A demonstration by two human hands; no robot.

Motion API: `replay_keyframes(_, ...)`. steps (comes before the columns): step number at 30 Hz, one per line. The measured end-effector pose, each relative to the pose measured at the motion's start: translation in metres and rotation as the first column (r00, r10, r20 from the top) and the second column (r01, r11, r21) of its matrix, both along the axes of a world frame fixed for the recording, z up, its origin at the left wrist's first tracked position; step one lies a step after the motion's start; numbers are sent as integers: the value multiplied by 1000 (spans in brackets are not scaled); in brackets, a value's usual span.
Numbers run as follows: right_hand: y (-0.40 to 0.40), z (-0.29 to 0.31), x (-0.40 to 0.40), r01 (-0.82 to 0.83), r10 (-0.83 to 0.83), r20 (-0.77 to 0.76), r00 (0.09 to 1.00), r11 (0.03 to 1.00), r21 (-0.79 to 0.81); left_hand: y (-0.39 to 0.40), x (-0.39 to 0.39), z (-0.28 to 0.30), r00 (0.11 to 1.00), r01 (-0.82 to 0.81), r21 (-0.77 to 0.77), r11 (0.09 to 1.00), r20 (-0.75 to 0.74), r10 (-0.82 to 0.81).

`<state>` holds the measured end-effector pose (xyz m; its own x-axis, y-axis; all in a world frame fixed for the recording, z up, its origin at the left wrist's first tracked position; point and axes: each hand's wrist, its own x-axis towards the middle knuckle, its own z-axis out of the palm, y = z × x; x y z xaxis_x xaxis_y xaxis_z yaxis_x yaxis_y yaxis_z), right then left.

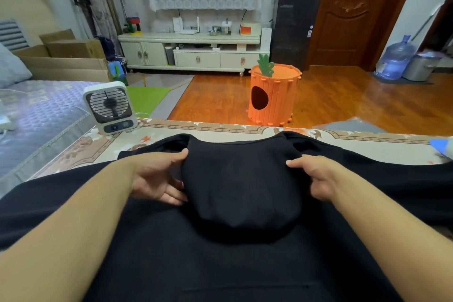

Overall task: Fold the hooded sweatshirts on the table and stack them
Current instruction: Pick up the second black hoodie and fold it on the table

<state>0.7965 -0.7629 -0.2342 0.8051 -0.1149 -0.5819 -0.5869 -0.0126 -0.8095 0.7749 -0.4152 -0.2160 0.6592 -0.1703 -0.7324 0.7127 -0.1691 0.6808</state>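
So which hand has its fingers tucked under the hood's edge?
The left hand: its fingers slip beneath the hood. The right hand pinches the opposite edge from above.

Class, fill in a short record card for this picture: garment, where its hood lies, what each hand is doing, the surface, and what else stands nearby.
garment: black hoodie, spread flat
hood: hood folded down over the body
left hand: left hand grips the hood's left edge
right hand: right hand grips the hood's right edge
surface: table with a floral cover
on the table: small white fan, far left corner
on the floor beyond: orange carrot-shaped bin
folded stack: none in view
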Motion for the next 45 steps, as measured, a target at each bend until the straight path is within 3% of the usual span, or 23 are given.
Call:
replay_keyframes(4,-4,-1,-3,6,-6,4,1000,995,96,5,-3,0,987,162,27,986,6,-162)
replay_keyframes(6,-6,-4,-2,3,-4,12,1000,996,85,2,-6,1,985,170,-44,984,39,-168)
replay_keyframes(9,-3,-3,-4,-11,10,28,1000,999,43,-14,-8,-7,980,-129,-223,966,119,158)
replay_keyframes(11,-3,-3,-3,14,-15,89,996,1000,9,-24,-1,-19,873,-366,-320,874,207,441)
replay_keyframes(14,-8,-8,-3,39,-26,194,981,997,-63,-31,4,-35,692,-516,-343,785,374,618)
replay_keyframes(16,-7,-12,-5,8,4,162,987,998,-69,-25,3,-46,682,-573,-220,790,406,608)
replay_keyframes(18,-5,-12,-2,-17,28,116,993,995,-97,-20,2,-45,771,-532,-120,838,341,538)
replay_keyframes(21,4,-8,7,-89,93,31,995,991,-98,-24,6,-25,894,-362,-278,890,166,416)
replay_keyframes(24,7,-7,16,-33,29,-68,997,997,-63,-33,9,-16,972,-185,-199,962,110,210)
replay_keyframes(26,9,-1,14,8,-16,-90,996,996,-89,-34,16,-17,963,-236,-75,969,114,244)
replay_keyframes(30,2,-7,14,158,-151,68,986,981,-112,-28,27,-39,807,-504,103,858,409,425)
replay_keyframes(33,-5,-14,18,198,-185,96,978,970,-142,-33,19,-50,787,-529,275,803,514,342)
replay_keyframes(35,-2,-14,16,210,-185,122,975,947,-245,-35,16,-50,797,-508,203,837,481,367)
replay_keyframes(38,8,-17,10,118,-8,227,974,872,-476,-36,15,-50,784,-511,45,858,433,444)
replay_keyframes(41,13,-16,4,-35,213,237,948,809,-587,-40,13,-60,726,-553,196,810,589,354)
replay_keyframes(42,12,-18,3,-88,296,196,935,730,-678,-45,10,-61,739,-528,401,748,651,172)
replay_keyframes(43,11,-19,1,-127,381,135,915,588,-799,-50,8,-61,730,-528,622,578,680,-65)
replay_keyframes(44,12,-18,-3,-85,430,107,896,404,-911,-58,4,-59,665,-573,732,368,678,-313)
replay_keyframes(45,14,-17,-9,35,490,143,860,222,-974,-69,0,-58,568,-616,750,241,634,-525)
